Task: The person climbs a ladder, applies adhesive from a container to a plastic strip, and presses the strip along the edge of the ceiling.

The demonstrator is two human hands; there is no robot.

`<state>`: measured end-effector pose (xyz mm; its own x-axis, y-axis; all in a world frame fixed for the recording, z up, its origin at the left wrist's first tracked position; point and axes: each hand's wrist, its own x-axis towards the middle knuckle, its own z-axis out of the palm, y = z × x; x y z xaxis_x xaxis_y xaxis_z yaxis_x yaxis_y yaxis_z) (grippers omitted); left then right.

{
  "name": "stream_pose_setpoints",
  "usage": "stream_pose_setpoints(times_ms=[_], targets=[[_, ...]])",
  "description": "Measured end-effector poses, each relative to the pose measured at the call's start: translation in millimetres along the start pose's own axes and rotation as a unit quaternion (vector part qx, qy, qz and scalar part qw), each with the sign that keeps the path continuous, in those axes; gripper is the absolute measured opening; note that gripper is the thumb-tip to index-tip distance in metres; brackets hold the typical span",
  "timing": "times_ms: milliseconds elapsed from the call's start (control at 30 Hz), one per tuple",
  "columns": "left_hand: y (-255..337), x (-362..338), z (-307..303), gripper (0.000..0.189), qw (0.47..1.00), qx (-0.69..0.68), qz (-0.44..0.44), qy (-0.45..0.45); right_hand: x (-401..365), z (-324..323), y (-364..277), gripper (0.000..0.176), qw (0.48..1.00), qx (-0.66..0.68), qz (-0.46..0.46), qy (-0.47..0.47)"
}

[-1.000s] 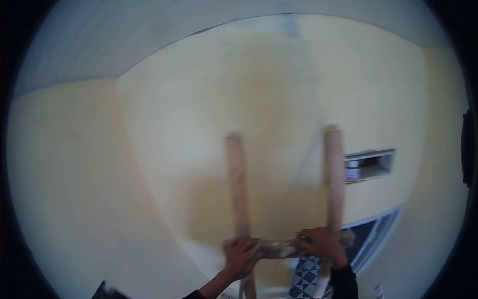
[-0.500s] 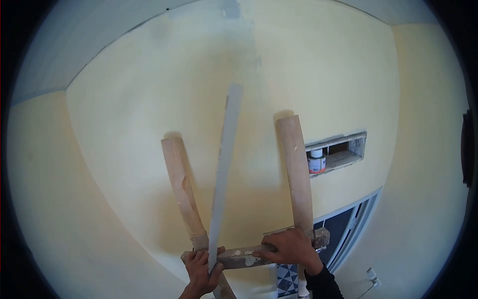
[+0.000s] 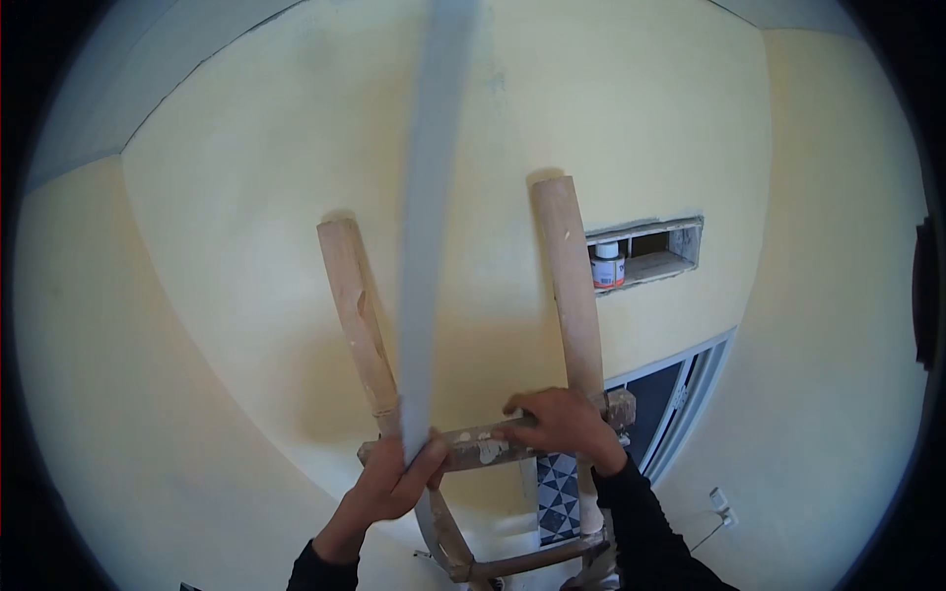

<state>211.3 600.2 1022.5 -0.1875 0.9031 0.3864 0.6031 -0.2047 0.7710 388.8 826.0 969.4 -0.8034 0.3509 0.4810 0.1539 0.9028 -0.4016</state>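
A long pale flat strip (image 3: 429, 197) rises from my left hand (image 3: 399, 478), which is closed round its lower end beside the ladder rung. The wooden ladder rung (image 3: 463, 455), stained with white patches, crosses between two upright poles. My right hand (image 3: 567, 424) lies over the right part of the rung, its fingers apart and thumb toward the rung. The left pole (image 3: 353, 305) and the right pole (image 3: 576, 286) both stand against the yellow wall.
A small wall recess (image 3: 670, 258) holds a paint can (image 3: 607, 271) right of the right pole. Below it is a framed opening (image 3: 680, 394), with patterned tiles (image 3: 559, 497) lower down. A lower rung (image 3: 532, 562) and a wall socket (image 3: 724, 510) also show.
The strip has come closer and reaches the top of the view. My left hand has lifted off the rung with it. The right hand's fingers have loosened, and the ladder appears higher in view.
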Motion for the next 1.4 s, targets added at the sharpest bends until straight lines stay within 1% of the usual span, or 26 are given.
stream_pose_setpoints(times_ms=[33,100,167,200,267,400,467,500,567,600,667,733,800,867,900,933,967,1000,1067,1100,1167,1200,1233,1300,1333,1400], targets=[[-0.4,8.8,3.4,0.030,1.000,0.007,0.008,-0.018,1.2,-0.8,-3.5,0.051,0.998,0.044,0.002,0.043],[-1.2,26.9,7.9,0.033,0.998,0.012,0.027,-0.048,3.4,-5.2,-23.0,0.046,0.997,0.057,-0.005,0.060],[-2.1,43.6,13.1,0.040,0.987,0.101,0.123,-0.015,7.2,-5.6,-36.8,0.044,0.939,0.267,-0.081,0.201],[-3.7,49.4,19.2,0.040,0.986,0.096,0.132,-0.024,6.2,-10.5,-43.1,0.044,0.940,0.259,-0.075,0.209],[-4.9,59.3,33.6,0.044,0.973,0.188,0.136,-0.002,3.7,-23.6,-55.8,0.042,0.850,0.459,-0.078,0.245],[-1.9,70.9,57.0,0.039,0.970,0.191,0.148,-0.015,8.7,-36.7,-49.0,0.037,0.862,0.432,-0.074,0.257],[-5.6,72.6,61.3,0.038,0.990,0.025,0.132,-0.047,10.8,-49.5,-46.2,0.029,0.860,0.441,-0.053,0.251],[-8.5,69.4,65.5,0.038,0.989,0.022,0.139,-0.051,12.9,-56.5,-48.7,0.029,0.862,0.435,-0.052,0.256],[-16.8,57.1,75.4,0.039,0.980,-0.101,0.120,-0.123,14.7,-69.1,-60.4,0.025,0.838,0.419,-0.064,0.344],[-20.2,54.8,79.3,0.039,0.979,-0.103,0.121,-0.126,17.2,-74.7,-69.4,0.023,0.842,0.395,-0.057,0.364],[-26.1,48.4,83.3,0.045,0.951,-0.230,0.095,-0.186,21.8,-77.6,-78.1,0.025,0.850,0.386,-0.050,0.355],[-22.0,48.4,77.9,0.048,0.943,-0.268,0.086,-0.179,22.5,-67.7,-80.8,0.027,0.859,0.379,-0.044,0.342],[-13.1,52.4,67.6,0.051,0.934,-0.304,0.083,-0.170,8.9,-43.6,-82.4,0.031,0.882,0.315,-0.035,0.348],[-6.7,56.2,57.8,0.054,0.918,-0.340,0.082,-0.186,-18.5,-12.2,-89.1,0.035,0.847,0.452,0.053,0.273],[-5.0,57.8,54.7,0.054,0.919,-0.341,0.080,-0.182,-34.5,11.4,-83.5,0.037,0.845,0.471,0.052,0.247],[-3.0,60.4,53.3,0.055,0.901,-0.378,0.081,-0.199,-47.7,38.5,-74.3,0.039,0.843,0.489,0.051,0.220],[-0.4,64.4,51.6,0.055,0.881,-0.413,0.083,-0.216,-57.8,68.0,-70.2,0.041,0.844,0.482,0.101,0.210],[2.7,69.2,49.7,0.055,0.880,-0.415,0.082,-0.214,-68.8,93.8,-68.3,0.044,0.843,0.474,0.153,0.201],[10.7,79.9,48.2,0.053,0.879,-0.407,0.080,-0.237,-92.4,127.9,-70.1,0.045,0.870,0.485,0.074,0.054],[18.9,84.3,50.9,0.053,0.876,-0.410,0.075,-0.243,-96.0,130.1,-76.5,0.045,0.868,0.487,0.082,0.058],[36.4,93.7,57.1,0.053,0.832,-0.481,0.046,-0.272,-101.0,131.0,-91.7,0.042,0.906,0.409,0.041,-0.104],[34.0,99.6,58.4,0.049,0.821,-0.479,0.053,-0.307,-103.9,132.5,-91.1,0.036,0.897,0.431,0.049,-0.084],[36.0,96.7,59.6,0.049,0.818,-0.482,0.050,-0.311,-108.2,129.1,-92.3,0.036,0.897,0.432,0.055,-0.081],[43.2,90.6,61.8,0.048,0.866,-0.406,0.092,-0.275,-118.2,113.1,-97.1,0.032,0.908,0.407,0.094,-0.024],[35.8,90.8,66.7,0.057,0.841,-0.429,0.122,-0.305,-124.7,105.4,-106.7,0.028,0.902,0.421,0.096,0.023],[29.0,85.9,70.8,0.057,0.836,-0.410,0.147,-0.333,-130.4,95.6,-113.8,0.027,0.891,0.440,0.106,0.041]])
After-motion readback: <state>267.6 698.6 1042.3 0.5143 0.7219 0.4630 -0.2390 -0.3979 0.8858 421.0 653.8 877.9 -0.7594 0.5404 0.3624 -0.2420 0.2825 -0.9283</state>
